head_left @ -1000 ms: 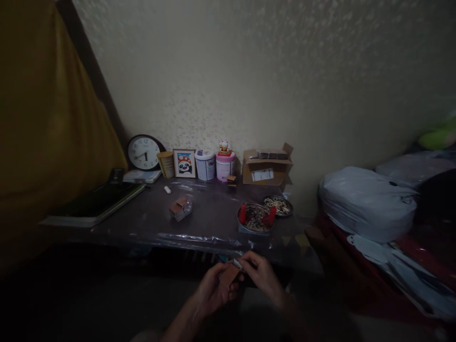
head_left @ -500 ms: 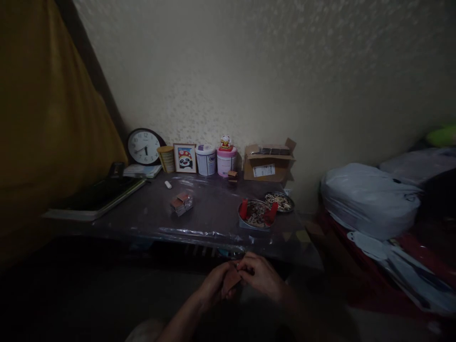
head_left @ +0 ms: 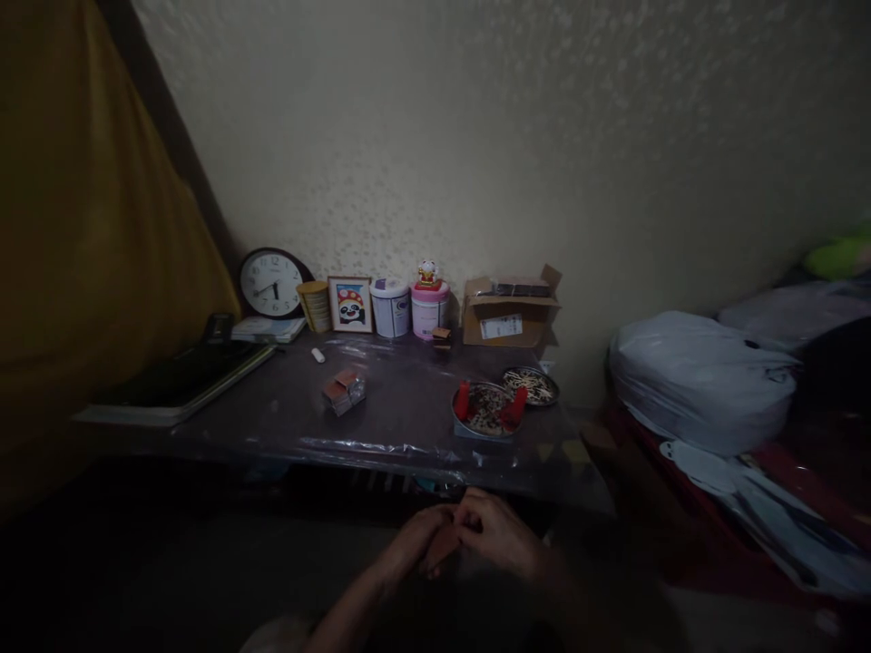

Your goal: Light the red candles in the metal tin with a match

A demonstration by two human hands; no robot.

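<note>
My left hand (head_left: pixel 416 544) is in front of the table's near edge, wrapped around a small flat reddish-brown matchbox (head_left: pixel 444 542). My right hand (head_left: pixel 491 533) meets it from the right, thumb and fingertips pinched together at the matchbox's upper edge. What lies between those fingertips is too small and dark to make out. Beyond the hands stands a round tin (head_left: pixel 487 410) of dark-tipped matchsticks, with red pieces upright at both sides. A second round dish (head_left: pixel 531 386) of pale matchsticks sits behind it. Left of these lies a clear-wrapped pack of matchboxes (head_left: pixel 344 392).
A plastic-covered table (head_left: pixel 401 399) stands against the wall. Along its back are a clock (head_left: pixel 274 283), a yellow cup (head_left: pixel 316 307), a framed panda picture (head_left: pixel 351 305), two tubs (head_left: pixel 391 308) and a cardboard box (head_left: pixel 510 313). White bags (head_left: pixel 704 381) lie at right.
The view has shifted slightly. Both hands stay together around the matchbox, and the right fingers have moved a little at its upper edge. Things on the table have not moved.
</note>
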